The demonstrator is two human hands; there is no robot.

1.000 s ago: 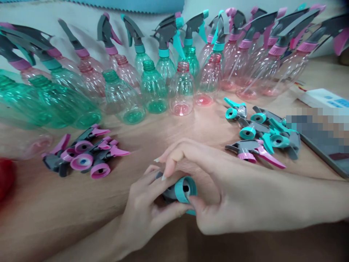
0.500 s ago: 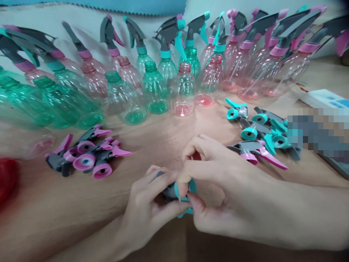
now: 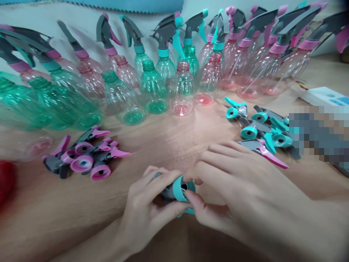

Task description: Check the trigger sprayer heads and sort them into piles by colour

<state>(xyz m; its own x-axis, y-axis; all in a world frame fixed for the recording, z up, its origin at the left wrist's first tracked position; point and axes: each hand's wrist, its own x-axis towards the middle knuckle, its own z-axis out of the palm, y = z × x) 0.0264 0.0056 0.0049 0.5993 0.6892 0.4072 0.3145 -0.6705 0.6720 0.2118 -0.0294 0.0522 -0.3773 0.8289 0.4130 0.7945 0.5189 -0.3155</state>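
Observation:
My left hand (image 3: 145, 207) is wrapped round a grey spray head with a teal cap (image 3: 178, 189), held just above the wooden table (image 3: 169, 140) near its front edge. My right hand (image 3: 240, 193) meets it from the right: thumb and a fingertip pinch the teal cap's rim while the other fingers stretch out forward. The cap's opening faces me. A pile of pink-capped spray heads (image 3: 84, 156) lies to the left of my hands. A pile of teal-capped spray heads (image 3: 259, 127) lies to the right.
Several open green bottles (image 3: 152, 91) and pink bottles (image 3: 181, 89) stand in an arc behind my hands. Behind them stand bottles fitted with spray heads (image 3: 163, 47). A white box (image 3: 324, 97) sits at the right; something red (image 3: 7, 178) at the left edge.
My right hand's fingers were bunched in a pinch over the cap half a second ago; they have since spread forward, uncovering the cap's opening. My left hand has kept its grip.

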